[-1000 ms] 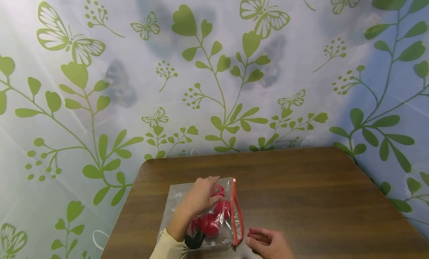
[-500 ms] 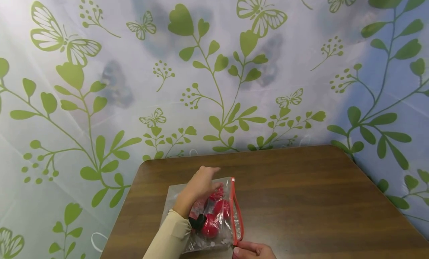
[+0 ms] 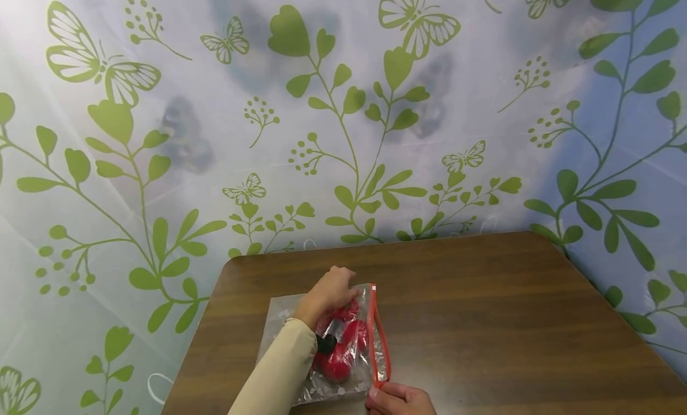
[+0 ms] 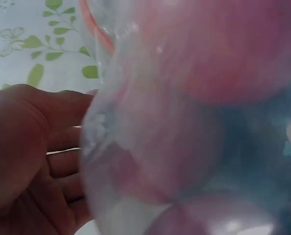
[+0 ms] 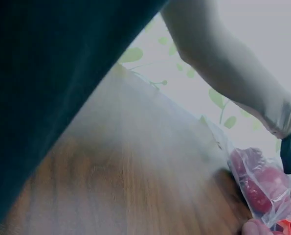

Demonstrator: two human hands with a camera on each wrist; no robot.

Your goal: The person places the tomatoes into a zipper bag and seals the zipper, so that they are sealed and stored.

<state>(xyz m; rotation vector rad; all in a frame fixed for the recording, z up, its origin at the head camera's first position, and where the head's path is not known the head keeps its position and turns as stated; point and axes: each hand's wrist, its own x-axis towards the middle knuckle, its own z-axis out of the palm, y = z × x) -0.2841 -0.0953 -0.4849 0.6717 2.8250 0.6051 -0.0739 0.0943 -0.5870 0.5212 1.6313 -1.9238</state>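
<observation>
A clear plastic zip bag (image 3: 300, 391) with an orange-red zipper edge lies on the table, several round red things (image 3: 337, 362) inside. Their exact kind is blurred by the plastic. My left hand (image 3: 331, 288) reaches across the bag's far part, thumb and forefinger apart. In the left wrist view, that hand (image 4: 33, 147) is beside the bulging bag, its fingertips partly hidden by the plastic. At the zipper's near end, my right hand (image 3: 402, 399) pinches the bag's corner. Only fingertips of the right hand (image 5: 257, 228) show in the right wrist view, against the bag (image 5: 262, 188).
The brown wooden table (image 3: 483, 319) stretches to the right of the bag. Behind it hangs a pale curtain (image 3: 343, 135) printed with green leaves and butterflies. A dark device (image 3: 325, 343) sits at my left wrist, above the bag.
My right hand has moved left to the zipper's near corner and taken hold of it. The left hand has shifted away from me, then slightly right, over the bag.
</observation>
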